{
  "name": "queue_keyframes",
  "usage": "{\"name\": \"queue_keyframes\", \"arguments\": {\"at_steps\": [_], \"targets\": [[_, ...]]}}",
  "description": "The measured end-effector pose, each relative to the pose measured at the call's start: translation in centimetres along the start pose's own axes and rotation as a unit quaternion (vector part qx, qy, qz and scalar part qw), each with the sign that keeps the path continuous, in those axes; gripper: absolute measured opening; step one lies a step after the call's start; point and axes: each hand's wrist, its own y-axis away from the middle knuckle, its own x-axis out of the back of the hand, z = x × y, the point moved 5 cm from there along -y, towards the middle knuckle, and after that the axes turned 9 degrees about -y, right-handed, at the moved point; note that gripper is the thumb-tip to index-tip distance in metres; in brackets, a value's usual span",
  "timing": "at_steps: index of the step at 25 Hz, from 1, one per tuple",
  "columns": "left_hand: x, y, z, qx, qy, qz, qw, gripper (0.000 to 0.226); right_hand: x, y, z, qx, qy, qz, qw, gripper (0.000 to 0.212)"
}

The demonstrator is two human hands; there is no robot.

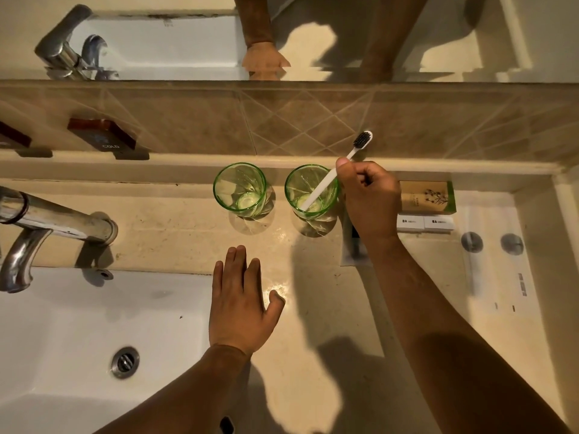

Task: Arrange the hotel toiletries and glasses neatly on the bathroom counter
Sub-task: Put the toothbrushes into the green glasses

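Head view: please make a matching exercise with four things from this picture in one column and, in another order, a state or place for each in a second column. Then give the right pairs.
Column 1
1. toothbrush
2. left glass
3. left hand
4. brown box

Column 2
A. lies at the back of the counter, beyond two small white boxes
B. stands empty, nothing inside
C. flat, fingers straight, near the sink edge
D. leans in the right glass, bristles up, pinched by the right hand

Pairs: 1-D, 2-B, 3-C, 4-A
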Motion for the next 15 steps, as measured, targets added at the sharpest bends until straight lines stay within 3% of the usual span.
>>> {"name": "queue_keyframes", "arguments": {"at_steps": [5,7,9,11,15], "targets": [[0.7,0.3,0.1,-0.012,0.005,0.012,1.000,0.065,2.6,6.9,1.7,-0.055,0.029,-0.005,0.998,0.010],[0.5,0.4,0.0,-0.012,-0.001,-0.001,1.000,0.065,2.9,13.1,3.7,-0.052,0.118,-0.104,0.986,0.013],[0.5,0.5,0.1,-0.016,0.004,-0.001,1.000,0.065,2.5,20.6,5.4,-0.001,0.265,-0.261,0.928,0.024],[0.4,0.3,0.0,-0.017,0.020,-0.005,1.000,0.063,1.7,26.6,6.0,0.011,0.323,-0.398,0.859,0.035],[0.6,0.4,-0.4,-0.028,0.029,0.027,0.999,0.059,0.3,33.2,8.2,0.009,0.417,-0.517,0.748,0.036]]}}
